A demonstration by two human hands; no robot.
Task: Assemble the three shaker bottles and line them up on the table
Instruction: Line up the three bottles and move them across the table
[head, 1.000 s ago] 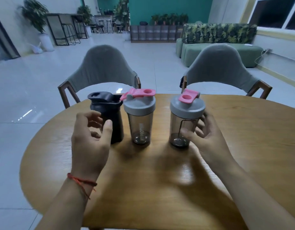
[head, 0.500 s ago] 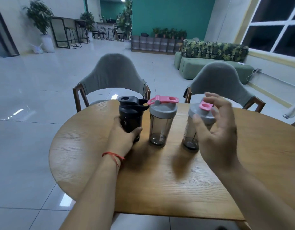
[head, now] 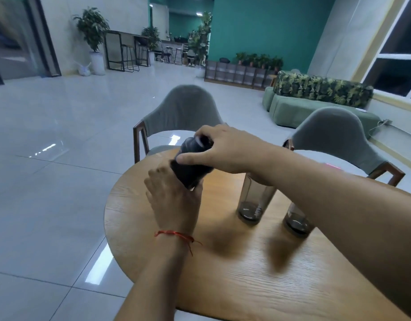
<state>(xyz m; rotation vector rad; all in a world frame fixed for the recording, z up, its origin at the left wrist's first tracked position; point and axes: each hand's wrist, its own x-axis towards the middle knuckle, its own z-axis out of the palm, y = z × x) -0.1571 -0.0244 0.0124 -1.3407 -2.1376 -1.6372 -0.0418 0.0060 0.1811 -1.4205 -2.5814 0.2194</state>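
Observation:
The black shaker bottle (head: pixel 191 168) is lifted off the round wooden table (head: pixel 257 269) and tilted. My left hand (head: pixel 174 200) grips its lower body. My right hand (head: pixel 225 149) is closed over its black lid from the right. Two smoky transparent shaker bottles stand upright on the table to the right: the nearer-left one (head: pixel 253 202) and the right one (head: pixel 297 220). My right forearm crosses in front of them and hides their grey lids; only a blurred bit of pink shows behind the arm.
Two grey chairs stand at the table's far side, one (head: pixel 181 114) behind the black bottle and one (head: pixel 338 137) at the right. The table's left edge lies close to my left hand. Beyond is tiled floor and a green sofa (head: pixel 315 105).
My left hand lifted the black bottle off the table and tilted it. My right hand left the right transparent bottle and crossed over to grip the black lid. The view swung left.

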